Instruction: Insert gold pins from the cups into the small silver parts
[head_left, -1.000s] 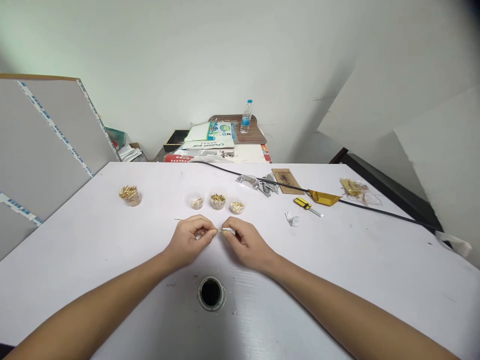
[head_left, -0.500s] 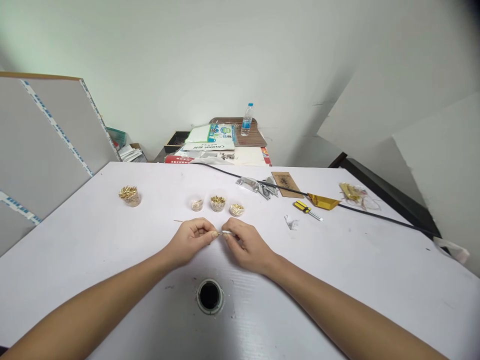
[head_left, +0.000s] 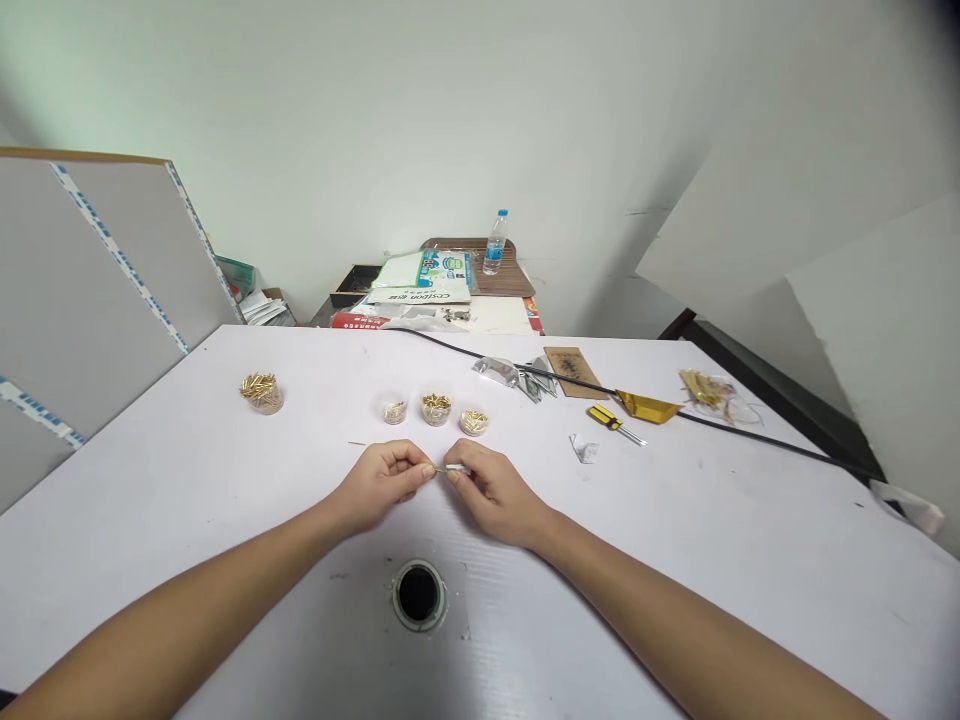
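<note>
My left hand (head_left: pixel 386 483) and my right hand (head_left: pixel 487 488) meet over the white table, fingertips nearly touching. Between them runs a thin metal pin (head_left: pixel 440 469), pinched at each end by a thumb and forefinger. Something pale shows under the right fingers, too small to name. Just beyond the hands stand three small clear cups: a left cup (head_left: pixel 394 412) with few pieces, a middle cup (head_left: pixel 436 408) of brass-coloured pins and a right cup (head_left: pixel 473 422) of paler gold pieces. A thin loose pin (head_left: pixel 357 443) lies left of my left hand.
A fuller cup of brass pins (head_left: pixel 262 393) stands far left. To the right lie a yellow screwdriver (head_left: pixel 616 424), a scrap of foil (head_left: pixel 583 448), a brown paper packet (head_left: pixel 576 372) and a black cable (head_left: pixel 757 433). A round hole (head_left: pixel 418 595) opens in the table near me.
The hands stay nearly in place with the pin still between them. The whole view has shifted very slightly.
</note>
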